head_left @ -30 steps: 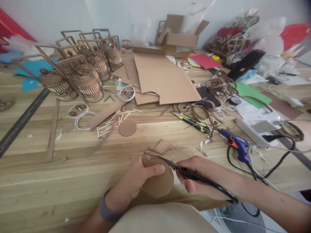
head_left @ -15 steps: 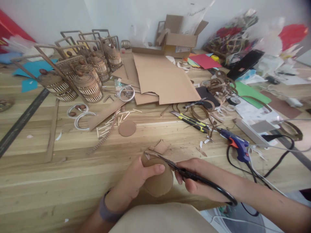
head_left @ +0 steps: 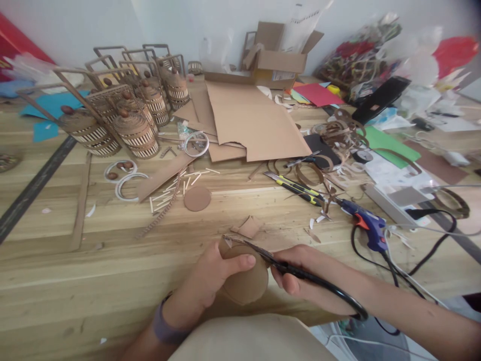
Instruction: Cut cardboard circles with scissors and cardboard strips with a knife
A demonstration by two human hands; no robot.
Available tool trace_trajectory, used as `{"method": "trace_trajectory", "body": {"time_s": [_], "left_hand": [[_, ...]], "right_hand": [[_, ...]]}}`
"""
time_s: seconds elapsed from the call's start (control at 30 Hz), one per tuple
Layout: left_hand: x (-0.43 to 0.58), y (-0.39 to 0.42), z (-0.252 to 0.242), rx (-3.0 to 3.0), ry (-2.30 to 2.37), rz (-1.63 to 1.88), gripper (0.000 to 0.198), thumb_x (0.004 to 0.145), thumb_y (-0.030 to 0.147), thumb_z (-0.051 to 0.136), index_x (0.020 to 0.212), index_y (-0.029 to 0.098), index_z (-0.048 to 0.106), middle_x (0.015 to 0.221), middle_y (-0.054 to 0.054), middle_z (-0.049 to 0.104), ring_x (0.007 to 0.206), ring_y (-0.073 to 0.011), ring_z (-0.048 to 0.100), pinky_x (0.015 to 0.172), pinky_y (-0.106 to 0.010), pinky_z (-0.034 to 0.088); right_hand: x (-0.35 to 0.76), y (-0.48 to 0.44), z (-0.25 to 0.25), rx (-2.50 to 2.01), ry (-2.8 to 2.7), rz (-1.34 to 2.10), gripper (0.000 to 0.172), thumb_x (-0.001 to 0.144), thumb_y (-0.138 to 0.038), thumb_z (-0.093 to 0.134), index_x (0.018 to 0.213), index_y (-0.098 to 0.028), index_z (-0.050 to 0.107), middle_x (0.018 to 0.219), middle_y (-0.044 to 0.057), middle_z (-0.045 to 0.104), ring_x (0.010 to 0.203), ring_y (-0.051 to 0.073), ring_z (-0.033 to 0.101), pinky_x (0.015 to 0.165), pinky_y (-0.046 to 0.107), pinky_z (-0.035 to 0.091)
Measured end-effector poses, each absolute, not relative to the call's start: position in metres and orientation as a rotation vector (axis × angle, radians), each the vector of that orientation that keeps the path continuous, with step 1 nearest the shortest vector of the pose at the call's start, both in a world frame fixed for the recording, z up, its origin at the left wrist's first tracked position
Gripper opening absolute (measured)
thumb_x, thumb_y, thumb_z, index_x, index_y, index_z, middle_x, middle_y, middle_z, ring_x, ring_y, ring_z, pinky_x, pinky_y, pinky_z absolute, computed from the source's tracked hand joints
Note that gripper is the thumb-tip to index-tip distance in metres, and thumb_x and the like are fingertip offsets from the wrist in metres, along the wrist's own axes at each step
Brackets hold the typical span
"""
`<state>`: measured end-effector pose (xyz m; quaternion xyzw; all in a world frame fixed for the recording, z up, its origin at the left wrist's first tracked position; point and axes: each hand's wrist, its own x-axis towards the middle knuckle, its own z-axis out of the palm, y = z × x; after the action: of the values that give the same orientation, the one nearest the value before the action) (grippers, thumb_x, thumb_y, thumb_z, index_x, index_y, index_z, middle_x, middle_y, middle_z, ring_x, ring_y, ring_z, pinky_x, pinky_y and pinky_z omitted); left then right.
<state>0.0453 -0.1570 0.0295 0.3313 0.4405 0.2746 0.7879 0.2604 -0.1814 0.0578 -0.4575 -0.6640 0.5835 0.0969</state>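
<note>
My left hand (head_left: 212, 273) grips a roughly round piece of cardboard (head_left: 248, 286) near the table's front edge, thumb flat on its face. A pencil-like outline curves near its top edge. My right hand (head_left: 300, 276) is closed around black-handled scissors (head_left: 308, 277), whose blades lie along the upper right edge of the cardboard. Part of the handle loops are hidden by the fingers. Just beyond the hands lies a small cardboard scrap (head_left: 248, 227), and farther off a cut cardboard disc (head_left: 197, 198) beside several short wooden sticks (head_left: 165, 198).
Lidded cardboard baskets (head_left: 135, 133) with tall handles stand at the back left. Cardboard sheets (head_left: 255, 120) lie in the middle. To the right are a yellow-black utility knife (head_left: 296, 188), a blue glue gun (head_left: 364, 223) with its cord, and a power strip (head_left: 391, 205).
My right hand's fingers and thumb have closed slightly on the scissors' handles, and the blades have come a little closer together. My left hand and the cardboard stay in place.
</note>
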Motion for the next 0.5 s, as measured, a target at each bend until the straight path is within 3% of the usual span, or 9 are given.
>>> {"method": "trace_trajectory", "body": {"time_s": [0.13, 0.5], "left_hand": [[0.0459, -0.1562, 0.0279, 0.697, 0.903, 0.603, 0.056, 0.065, 0.029, 0.086, 0.120, 0.023, 0.074, 0.132, -0.006, 0.072, 0.128, -0.0353, 0.061, 0.108, -0.045, 0.046], [0.0462, -0.1562, 0.0284, 0.685, 0.890, 0.599, 0.054, 0.066, 0.028, 0.085, 0.118, 0.021, 0.074, 0.129, -0.006, 0.074, 0.129, -0.0356, 0.060, 0.108, -0.045, 0.045]], "right_hand": [[0.2611, -0.1822, 0.0571, -1.362, -1.971, 1.721, 0.073, 0.085, -0.091, 0.032, 0.071, -0.020, 0.044, 0.065, -0.004, 0.036, 0.059, 0.013, 0.032, 0.051, 0.026, 0.026], [0.2630, -0.1844, 0.0548, -1.380, -1.959, 1.724, 0.073, 0.084, -0.091, 0.034, 0.071, -0.020, 0.043, 0.066, -0.005, 0.034, 0.059, 0.012, 0.031, 0.050, 0.025, 0.024]]}}
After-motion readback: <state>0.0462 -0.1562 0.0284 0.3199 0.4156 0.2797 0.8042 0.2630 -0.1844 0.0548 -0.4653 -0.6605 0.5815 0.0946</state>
